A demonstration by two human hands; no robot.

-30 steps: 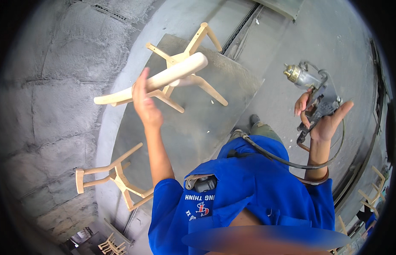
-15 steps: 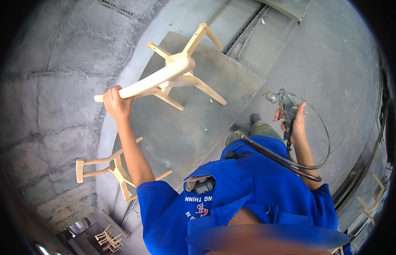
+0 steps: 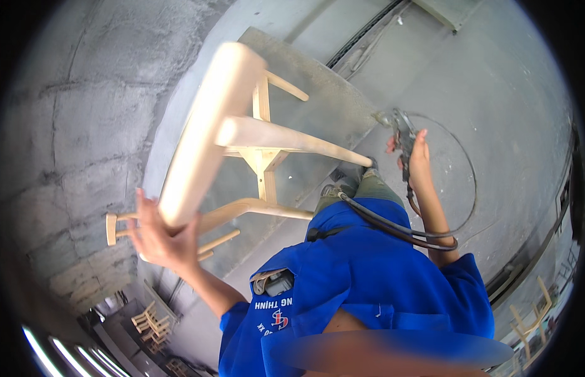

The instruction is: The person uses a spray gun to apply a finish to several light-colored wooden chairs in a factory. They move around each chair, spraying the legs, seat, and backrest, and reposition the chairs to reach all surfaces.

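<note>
A pale wooden chair frame (image 3: pixel 204 141) is tipped up close to me at the left, its broad curved rail nearest and its legs and cross brace beyond. My left hand (image 3: pixel 164 240) grips the lower end of that rail; motion blurs the fingers a little. Whether the legs touch the surface below I cannot tell. To the right, my right hand (image 3: pixel 420 164) is closed round the handle of a spray gun (image 3: pixel 404 143), whose nozzle points up and left. A dark hose (image 3: pixel 393 231) runs from the gun and loops around my right forearm.
A second wooden frame (image 3: pixel 111 230) stands behind my left hand, partly hidden. Under the chair frame lies a grey board (image 3: pixel 317 78). A rough grey wall (image 3: pixel 98 132) rises at left. Stacked frames (image 3: pixel 151 323) stand lower left, another wooden frame (image 3: pixel 530 322) far right.
The chair frame has swung up and turned, its broad rail now closer to me and steeper. My left hand has come down nearer my body with it. The spray gun has shifted slightly left and up.
</note>
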